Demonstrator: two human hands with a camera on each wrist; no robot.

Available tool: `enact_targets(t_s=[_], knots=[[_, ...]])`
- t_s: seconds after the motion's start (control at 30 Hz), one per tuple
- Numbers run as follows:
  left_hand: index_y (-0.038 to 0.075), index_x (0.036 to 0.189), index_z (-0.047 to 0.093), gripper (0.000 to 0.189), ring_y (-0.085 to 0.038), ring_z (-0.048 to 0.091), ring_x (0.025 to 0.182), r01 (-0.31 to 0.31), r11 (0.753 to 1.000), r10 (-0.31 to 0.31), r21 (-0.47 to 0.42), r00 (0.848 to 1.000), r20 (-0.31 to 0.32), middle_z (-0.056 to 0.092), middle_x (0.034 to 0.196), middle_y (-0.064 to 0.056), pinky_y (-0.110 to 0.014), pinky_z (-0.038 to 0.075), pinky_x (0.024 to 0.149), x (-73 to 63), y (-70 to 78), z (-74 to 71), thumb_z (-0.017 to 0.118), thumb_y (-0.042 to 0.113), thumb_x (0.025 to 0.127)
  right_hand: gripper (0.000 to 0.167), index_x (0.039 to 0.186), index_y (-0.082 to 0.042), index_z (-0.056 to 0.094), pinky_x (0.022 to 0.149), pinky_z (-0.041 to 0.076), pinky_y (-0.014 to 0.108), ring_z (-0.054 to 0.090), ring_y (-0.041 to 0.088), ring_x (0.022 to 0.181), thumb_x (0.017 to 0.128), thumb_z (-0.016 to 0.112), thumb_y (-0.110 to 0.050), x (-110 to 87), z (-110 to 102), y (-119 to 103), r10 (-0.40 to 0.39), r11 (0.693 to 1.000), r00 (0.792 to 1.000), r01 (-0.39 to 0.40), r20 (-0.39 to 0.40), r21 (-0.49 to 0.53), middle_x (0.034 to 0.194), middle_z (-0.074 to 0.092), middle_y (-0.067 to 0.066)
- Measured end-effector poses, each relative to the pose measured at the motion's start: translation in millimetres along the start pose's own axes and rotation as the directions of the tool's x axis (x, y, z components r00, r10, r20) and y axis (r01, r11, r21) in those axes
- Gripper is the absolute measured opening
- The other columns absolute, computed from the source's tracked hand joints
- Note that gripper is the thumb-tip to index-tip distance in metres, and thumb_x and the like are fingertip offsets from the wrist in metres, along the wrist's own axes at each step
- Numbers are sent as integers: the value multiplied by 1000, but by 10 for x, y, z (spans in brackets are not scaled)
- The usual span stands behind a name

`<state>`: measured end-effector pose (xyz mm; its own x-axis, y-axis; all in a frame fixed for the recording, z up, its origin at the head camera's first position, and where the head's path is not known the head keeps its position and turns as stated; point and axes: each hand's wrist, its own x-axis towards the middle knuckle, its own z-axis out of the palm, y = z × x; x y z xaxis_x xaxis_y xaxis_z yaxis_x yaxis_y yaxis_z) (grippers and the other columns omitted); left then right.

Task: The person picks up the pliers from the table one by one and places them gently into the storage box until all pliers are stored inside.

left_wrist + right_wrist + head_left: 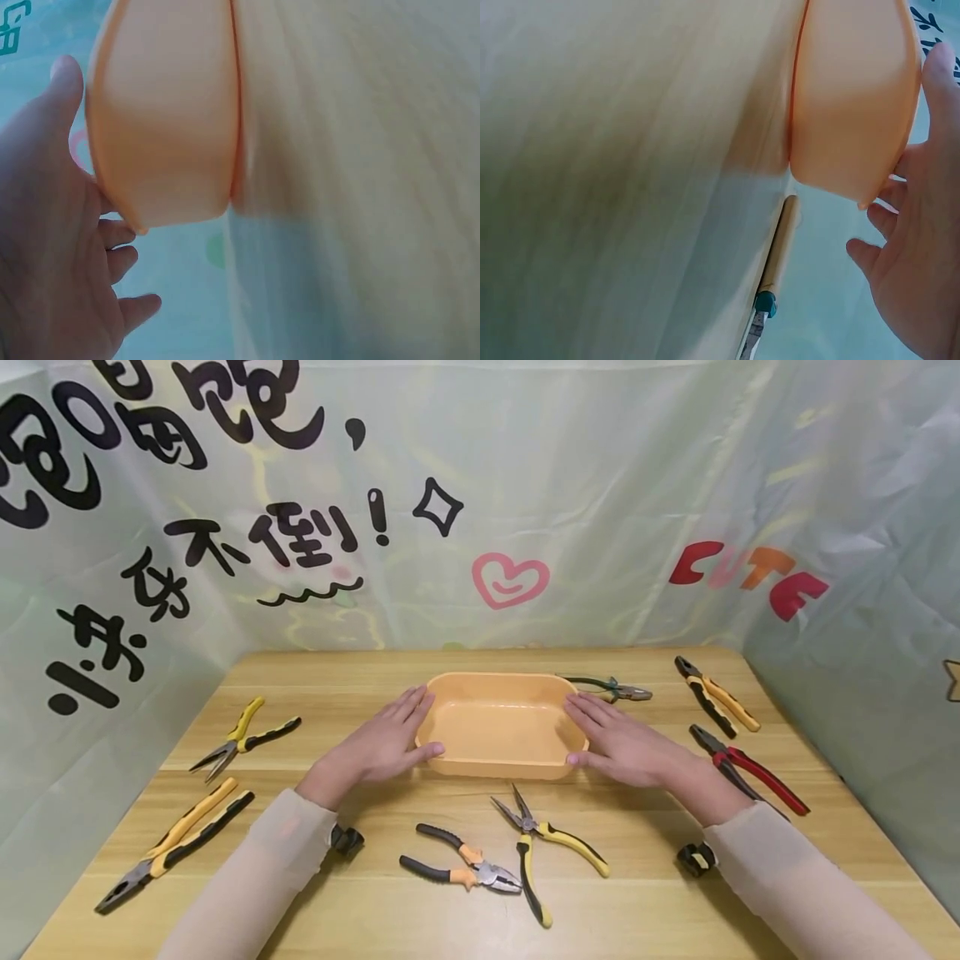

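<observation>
Pale green printed cloth (pixel 615 460) hangs behind a light wood-grain table (pixel 637 918), where a shallow, rounded, peach-orange tray (pixel 498 727) sits toward the far middle. The left hand (pixel 390 735) and right hand (pixel 622 742) touch its opposite ends, fingers extended, thumbs at the near corners. Uneven pressure could slew it, probably nudging the dark-green-handled metal pliers (pixel 617 688) beside its right end; drawing it nearer could catch the yellow-and-black long-nose pliers (pixel 527 825) just in front; smooth walls might slip if lifted by straight fingers.
</observation>
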<state>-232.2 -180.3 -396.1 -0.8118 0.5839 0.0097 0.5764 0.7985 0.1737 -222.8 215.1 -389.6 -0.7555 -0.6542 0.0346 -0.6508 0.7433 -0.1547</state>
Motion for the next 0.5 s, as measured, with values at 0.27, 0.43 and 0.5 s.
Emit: enact_targets(t_s=[0.27,0.43,0.5], knots=[[3,155,-1,94,-29,0,149,13,999,-16,51,999,46,-3,162,-15,-45,12,119,45,23,0,19,72,96,87,157,-3,8,115,22,52,9,34,148,99,41,-59,11,21,15,43,998,999,-43,13,43,163,3,15],[3,156,0,95,-28,0,149,3,996,-8,85,998,60,-2,162,-15,-47,13,118,52,19,-17,19,74,94,88,157,-5,8,115,22,51,10,33,148,98,40,-61,5,14,36,49,998,999,-50,18,34,163,3,15],[3,156,1,96,-28,0,149,-6,996,1,88,998,59,-2,162,-15,-47,13,118,51,20,-17,20,74,94,88,157,-5,9,115,23,52,12,34,147,98,41,-61,-1,12,41,48,998,999,-49,16,37,163,5,15]])
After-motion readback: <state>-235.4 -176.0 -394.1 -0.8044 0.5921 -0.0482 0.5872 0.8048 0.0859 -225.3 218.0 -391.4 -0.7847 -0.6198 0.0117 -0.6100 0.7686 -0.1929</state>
